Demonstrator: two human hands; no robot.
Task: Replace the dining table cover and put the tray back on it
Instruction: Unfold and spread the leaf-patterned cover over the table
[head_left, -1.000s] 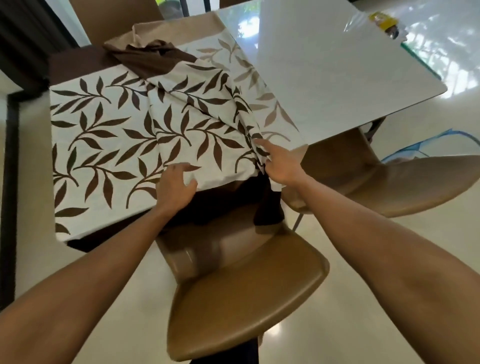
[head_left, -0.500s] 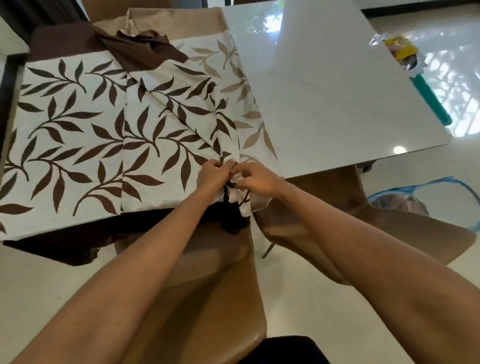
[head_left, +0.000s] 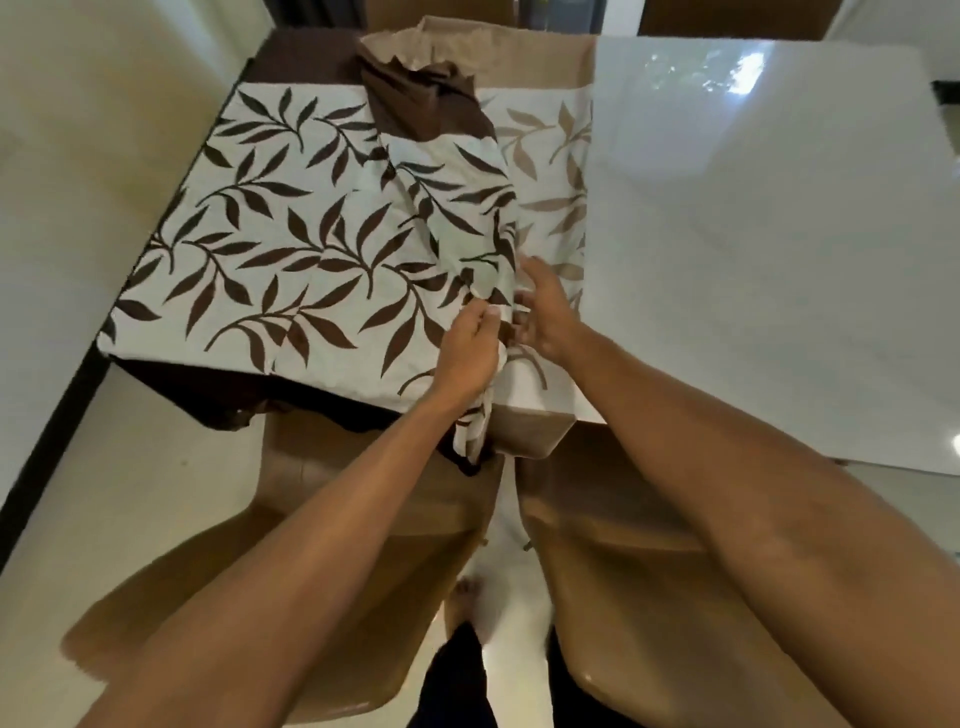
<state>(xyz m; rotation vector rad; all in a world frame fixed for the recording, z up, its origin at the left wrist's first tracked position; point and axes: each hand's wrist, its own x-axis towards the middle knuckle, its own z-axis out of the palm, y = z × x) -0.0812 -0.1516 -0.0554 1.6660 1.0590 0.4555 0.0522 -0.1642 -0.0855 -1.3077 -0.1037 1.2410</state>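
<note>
A white table cover (head_left: 291, 249) printed with dark brown leaves and edged in brown lies over the left half of the glossy white dining table (head_left: 753, 234). A bunched fold of it runs from the far edge down to the near edge. My left hand (head_left: 470, 353) pinches that fold near the table's front edge. My right hand (head_left: 545, 312) grips the same bunch just to the right, fingers tucked into the cloth. A strip of the cover hangs down below my left hand. No tray is in view.
Two tan leather chairs (head_left: 322, 545) (head_left: 649, 571) stand pushed under the near side of the table, with a narrow gap between them. Pale tiled floor (head_left: 78, 182) lies to the left. Another chair back shows at the far edge.
My view has swung left and moved over the chairs. Both hands, which met at the fold half a second ago, have lifted the bunched cloth slightly further onto the table.
</note>
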